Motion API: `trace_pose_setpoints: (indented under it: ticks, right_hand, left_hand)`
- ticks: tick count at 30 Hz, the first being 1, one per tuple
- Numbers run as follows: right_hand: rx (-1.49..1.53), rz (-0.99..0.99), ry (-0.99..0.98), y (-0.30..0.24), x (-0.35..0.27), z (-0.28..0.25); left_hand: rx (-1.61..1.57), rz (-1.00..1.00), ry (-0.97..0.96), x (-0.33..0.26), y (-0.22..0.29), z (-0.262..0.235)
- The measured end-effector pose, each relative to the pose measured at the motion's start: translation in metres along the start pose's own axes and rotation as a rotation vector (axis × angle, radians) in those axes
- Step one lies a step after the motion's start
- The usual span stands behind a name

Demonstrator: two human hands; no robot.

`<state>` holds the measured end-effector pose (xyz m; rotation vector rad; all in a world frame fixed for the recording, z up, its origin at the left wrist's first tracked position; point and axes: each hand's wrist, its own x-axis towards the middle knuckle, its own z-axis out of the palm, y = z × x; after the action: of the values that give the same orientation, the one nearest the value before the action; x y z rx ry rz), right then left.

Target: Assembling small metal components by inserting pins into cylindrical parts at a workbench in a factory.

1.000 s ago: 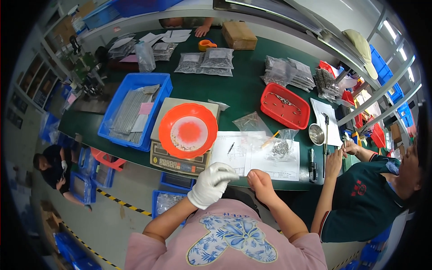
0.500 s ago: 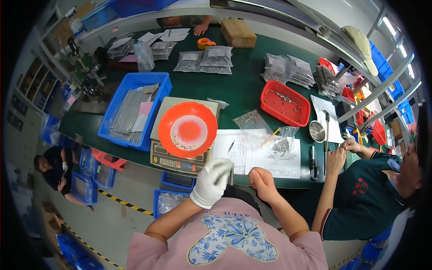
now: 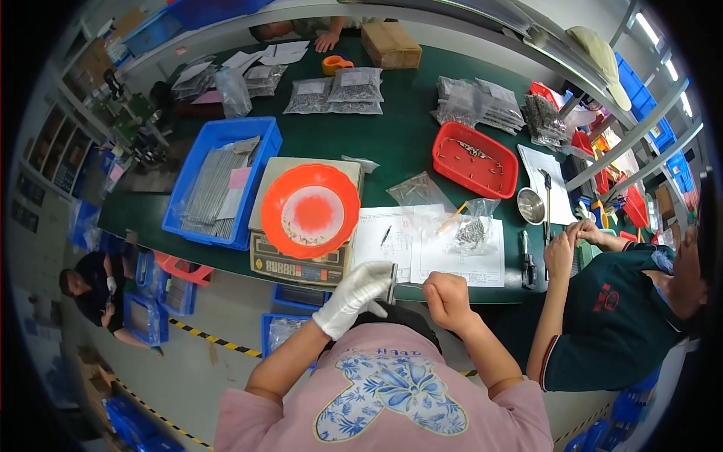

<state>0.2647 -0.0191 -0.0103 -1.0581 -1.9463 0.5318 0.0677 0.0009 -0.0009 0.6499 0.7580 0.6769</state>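
Left hand (image 3: 354,296), white glove, fingers curled round small dark flat piece (image 3: 392,274) just below front edge of white paper sheets (image 3: 429,245). Piece narrow, grey-black, upright; detail too small to tell. Right hand (image 3: 446,297) bare, closed in fist, pinching thin wire-like thing, just right of piece. Orange dish (image 3: 310,211) on scale (image 3: 301,264), left of sheets, on green tabletop (image 3: 392,143).

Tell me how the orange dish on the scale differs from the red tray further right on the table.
The orange dish is round and sits on top of the scale; the red tray is rectangular with rounded corners and rests directly on the green table. The dish is orange with a pale centre, the tray plain red. The tray holds scattered small metal parts; what the dish holds is unclear. Both are shallow and open-topped.
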Motion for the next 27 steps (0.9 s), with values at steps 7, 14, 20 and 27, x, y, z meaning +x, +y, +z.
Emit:
trace_pose_setpoints:
  ticks: [7,14,20,27]
  right_hand:
    - [0.879,0.835,-0.169,0.004,-0.008,0.007]
    - [-0.213,0.01,-0.119,-0.011,0.017,-0.002]
    - [-0.319,-0.167,-0.068,-0.008,0.016,-0.001]
    - [0.289,0.211,-0.305,-0.01,0.001,0.002]
  left_hand:
    - [0.521,0.498,0.079,0.005,-0.022,-0.001]
    - [0.251,0.151,0.155,-0.004,0.009,0.005]
    - [0.281,0.026,0.113,-0.009,0.013,0.002]
    - [0.322,0.005,0.058,-0.015,0.018,0.004]
